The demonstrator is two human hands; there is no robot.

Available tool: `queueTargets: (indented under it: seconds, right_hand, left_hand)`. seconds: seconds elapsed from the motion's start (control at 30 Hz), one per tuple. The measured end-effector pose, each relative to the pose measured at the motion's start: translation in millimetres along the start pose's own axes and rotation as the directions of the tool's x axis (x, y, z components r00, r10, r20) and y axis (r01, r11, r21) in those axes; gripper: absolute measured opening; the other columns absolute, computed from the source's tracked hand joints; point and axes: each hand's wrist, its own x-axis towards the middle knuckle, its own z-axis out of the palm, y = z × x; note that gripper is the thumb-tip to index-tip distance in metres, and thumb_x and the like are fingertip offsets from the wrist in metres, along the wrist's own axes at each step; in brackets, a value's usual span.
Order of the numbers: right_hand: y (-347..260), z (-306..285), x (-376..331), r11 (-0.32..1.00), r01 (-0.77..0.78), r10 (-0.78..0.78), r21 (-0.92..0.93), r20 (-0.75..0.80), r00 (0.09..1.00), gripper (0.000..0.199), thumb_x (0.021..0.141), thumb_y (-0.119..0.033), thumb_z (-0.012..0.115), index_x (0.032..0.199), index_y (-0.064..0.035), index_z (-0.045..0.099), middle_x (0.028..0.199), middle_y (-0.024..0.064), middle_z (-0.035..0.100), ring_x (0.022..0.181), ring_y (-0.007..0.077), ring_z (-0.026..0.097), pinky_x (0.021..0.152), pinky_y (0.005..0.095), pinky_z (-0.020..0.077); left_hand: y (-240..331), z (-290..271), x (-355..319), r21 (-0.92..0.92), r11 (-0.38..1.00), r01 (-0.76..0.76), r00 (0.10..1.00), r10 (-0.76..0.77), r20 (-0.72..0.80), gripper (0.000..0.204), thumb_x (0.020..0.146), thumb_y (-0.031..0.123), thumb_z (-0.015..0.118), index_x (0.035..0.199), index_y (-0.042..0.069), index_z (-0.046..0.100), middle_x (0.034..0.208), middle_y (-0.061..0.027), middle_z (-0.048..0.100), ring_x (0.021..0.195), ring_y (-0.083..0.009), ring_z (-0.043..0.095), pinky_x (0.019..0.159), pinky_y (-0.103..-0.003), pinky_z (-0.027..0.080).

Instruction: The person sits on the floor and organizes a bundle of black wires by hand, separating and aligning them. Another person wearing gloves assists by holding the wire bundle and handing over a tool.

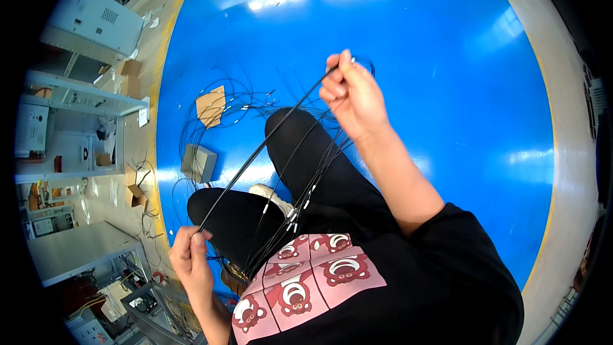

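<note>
A black cable (262, 145) runs taut on a slant between my two hands. My left hand (192, 257), low at the left beside my knee, pinches its lower end. Higher up and to the right, my right hand (353, 92) grips the upper end between thumb and fingers. A short piece of the cable sticks out past the right fingers, blurred. Across my lap lies a bundle of thin black wires (311, 182) with small white labels. More loose wires (246, 107) spread over the floor beyond my knees.
On the blue floor (447, 108) lie a flat piece of brown cardboard (211, 106) and a grey box (198, 163). To the left, past a yellow line, stand metal cabinets (96, 19), a shelf frame (83, 94) and small cardboard boxes (129, 76).
</note>
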Motion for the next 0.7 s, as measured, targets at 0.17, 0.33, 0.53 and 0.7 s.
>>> queueTargets:
  seconds: [0.17,0.33,0.53,0.7]
  right_hand:
    - [-49.1,54.6,8.0,0.857,0.434,-0.312,-0.277,0.392,0.866,0.033,0.1,-0.031,0.05,0.092,0.0,0.057,0.066,-0.0022,0.043,0.057,0.0079,0.037,0.055,0.0257,0.035]
    - [1.2,-20.8,72.0,0.965,0.045,-0.016,-0.26,0.111,0.994,0.03,0.099,-0.032,0.052,0.092,-0.0027,0.057,0.066,-0.0021,0.044,0.058,0.0083,0.04,0.056,0.0257,0.0359]
    - [11.3,-52.7,98.1,0.96,-0.03,0.007,-0.278,-0.082,0.997,0.03,0.1,-0.029,0.05,0.094,-0.0006,0.057,0.068,-0.0022,0.043,0.057,0.0075,0.04,0.052,0.0257,0.0367]
    - [-4.4,-61.4,107.2,0.962,-0.052,0.02,-0.269,-0.12,0.993,0.029,0.1,-0.029,0.049,0.094,-0.0021,0.057,0.069,-0.0024,0.044,0.057,0.0078,0.039,0.054,0.0254,0.0375]
  left_hand:
    - [-22.4,-30.9,-9.8,-0.024,1.0,-0.018,0.999,0.017,-0.041,0.022,0.097,0.016,0.051,0.083,0.0,0.056,0.066,0.0016,0.048,0.058,-0.005,0.038,0.05,-0.023,0.028]
    - [-69.2,-22.0,12.6,0.024,0.999,0.032,0.997,-0.033,0.063,0.022,0.098,0.019,0.052,0.084,0.002,0.056,0.07,0.0015,0.048,0.061,-0.0059,0.038,0.054,-0.023,0.03]
    - [-109.5,-48.5,-10.3,0.026,0.988,0.155,0.988,-0.155,-0.001,0.026,0.099,0.021,0.051,0.08,0.003,0.054,0.068,0.003,0.043,0.06,-0.0051,0.034,0.053,-0.023,0.026]
    - [-141.8,-81.9,-28.7,-0.016,0.978,0.208,0.978,-0.208,-0.013,0.027,0.1,0.021,0.05,0.08,0.004,0.052,0.067,0.0036,0.04,0.06,-0.0051,0.031,0.053,-0.024,0.023]
